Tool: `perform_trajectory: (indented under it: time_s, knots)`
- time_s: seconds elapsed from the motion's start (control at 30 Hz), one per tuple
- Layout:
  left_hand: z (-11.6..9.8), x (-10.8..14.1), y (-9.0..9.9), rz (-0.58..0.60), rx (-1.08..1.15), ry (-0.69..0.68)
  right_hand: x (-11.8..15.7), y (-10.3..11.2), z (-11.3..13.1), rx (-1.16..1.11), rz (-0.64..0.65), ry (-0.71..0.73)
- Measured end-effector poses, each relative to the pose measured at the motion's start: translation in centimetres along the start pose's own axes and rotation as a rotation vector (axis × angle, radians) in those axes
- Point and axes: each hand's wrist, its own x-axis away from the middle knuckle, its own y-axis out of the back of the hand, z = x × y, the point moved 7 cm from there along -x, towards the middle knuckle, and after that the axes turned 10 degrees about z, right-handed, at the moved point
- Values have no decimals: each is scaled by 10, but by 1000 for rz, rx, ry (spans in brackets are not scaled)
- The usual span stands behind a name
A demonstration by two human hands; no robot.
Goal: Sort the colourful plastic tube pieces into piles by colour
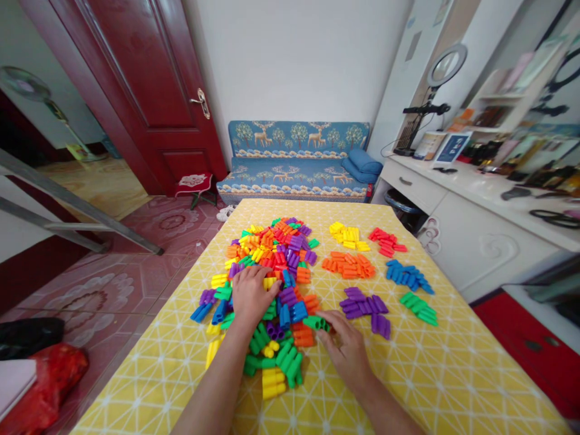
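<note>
My left hand point(251, 293) lies over a large mixed pile of plastic toy blocks, fingers stretched forward and thumb apart, next to a yellow block point(269, 283). Each block looks like a few short tubes joined side by side. At the pile's right edge, my right hand point(347, 347) pinches a green block point(316, 323) between thumb and fingers, its hollow ends facing me. Blue blocks point(298, 312) and orange blocks point(302, 334) are close to that hand. What lies beneath my left palm is hidden.
Right of the pile are separate groups of yellow point(348, 235), red point(387, 240), orange point(348, 264), blue point(409, 276), purple point(364, 307) and green blocks point(419, 309). A yellow patterned cloth point(435, 380) covers the table. Beyond stands a blue sofa point(294, 172); a white dresser point(489, 211) is at right.
</note>
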Motion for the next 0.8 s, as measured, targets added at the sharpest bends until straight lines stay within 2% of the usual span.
perform_trajectory:
  time_s: [0.07, 0.2, 0.3, 0.4, 0.6, 0.7, 0.8]
  knots:
    - [0, 0, 0, 1, -4, 0, 2, 34, -24, 47, -156, -82]
    - [0, 0, 0, -1, -2, -1, 26, 122, -94, 113, -541, -355]
    - [0, 0, 0, -4, 6, -5, 47, 162, -133, 146, -666, -443]
    - [0, 0, 0, -3, 3, -6, 53, 168, -147, 171, -610, -408]
    - [-1, 1, 1, -8, -8, -6, 35, 151, -126, 382, -355, -170]
    - [-1, 1, 0, -2, -1, -3, 33, 153, -123, 409, -333, -127]
    - [0, 1, 0, -6, 7, -2, 32, 150, -125, 480, -303, -152]
